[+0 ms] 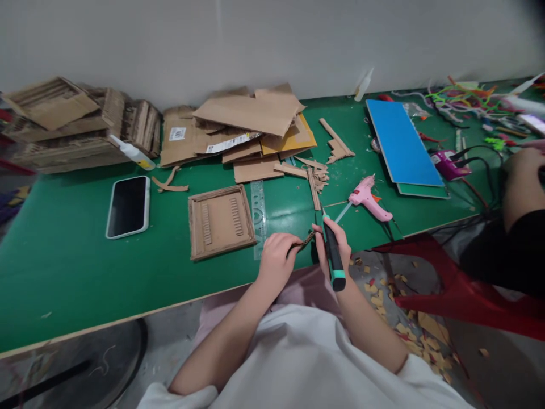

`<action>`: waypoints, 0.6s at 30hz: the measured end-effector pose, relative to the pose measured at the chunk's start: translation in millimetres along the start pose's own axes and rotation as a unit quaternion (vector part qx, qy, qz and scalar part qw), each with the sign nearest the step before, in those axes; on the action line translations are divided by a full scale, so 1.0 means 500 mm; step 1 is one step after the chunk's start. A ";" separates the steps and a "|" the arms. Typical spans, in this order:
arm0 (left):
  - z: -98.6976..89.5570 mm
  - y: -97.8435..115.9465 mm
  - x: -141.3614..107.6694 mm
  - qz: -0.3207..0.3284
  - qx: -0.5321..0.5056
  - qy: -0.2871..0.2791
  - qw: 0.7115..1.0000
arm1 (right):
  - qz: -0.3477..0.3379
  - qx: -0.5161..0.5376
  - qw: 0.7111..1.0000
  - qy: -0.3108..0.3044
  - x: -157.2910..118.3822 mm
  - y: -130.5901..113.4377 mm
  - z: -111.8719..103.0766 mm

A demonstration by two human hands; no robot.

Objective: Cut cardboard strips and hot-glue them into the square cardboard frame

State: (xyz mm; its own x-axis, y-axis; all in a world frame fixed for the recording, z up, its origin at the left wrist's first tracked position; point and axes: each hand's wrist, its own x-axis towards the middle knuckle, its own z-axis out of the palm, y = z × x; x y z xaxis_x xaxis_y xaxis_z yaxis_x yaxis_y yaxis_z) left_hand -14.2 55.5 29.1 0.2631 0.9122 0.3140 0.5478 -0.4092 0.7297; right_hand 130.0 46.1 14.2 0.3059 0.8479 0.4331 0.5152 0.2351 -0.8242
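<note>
My left hand (277, 254) pinches a short, narrow strip of cardboard (307, 239) just over the table's front edge. In my right hand (339, 245) is a black and teal utility knife (333, 253), its tip pointing away from me, while the fingertips of that hand meet the strip's other end. A square cardboard frame (222, 224) with two rows of small ridged pieces lies left of my hands. Beside it rests a clear plastic ruler (258, 218). Beyond the knife are loose cardboard strips (314, 190), and a pink glue gun (367, 199) lies to the right.
Stacked cardboard frames (80, 128), cardboard sheets (251, 113), a glue bottle (135, 154) and a phone (128, 207) occupy the left and back. To the right are a blue board (403, 142), a purple device (451, 165) with cables, another person's arm (525, 176) and a red stool (430, 278).
</note>
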 end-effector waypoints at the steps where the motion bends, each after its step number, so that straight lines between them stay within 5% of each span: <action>1: 0.000 0.000 0.000 -0.006 0.014 0.003 1.000 | 0.000 -0.002 1.000 0.000 0.000 -0.001 0.000; 18: 0.008 0.004 -0.010 -0.047 0.164 0.029 0.985 | -0.085 0.031 0.989 -0.114 -0.079 -0.029 -0.061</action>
State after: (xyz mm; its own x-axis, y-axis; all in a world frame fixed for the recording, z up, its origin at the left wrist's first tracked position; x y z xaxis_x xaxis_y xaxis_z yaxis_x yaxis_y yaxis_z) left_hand -11.4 50.0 26.8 0.1588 0.9422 0.2950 0.7969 -0.2987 0.5252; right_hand 135.2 -5.3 20.1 0.0274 0.8771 0.4795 0.4911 0.4060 -0.7707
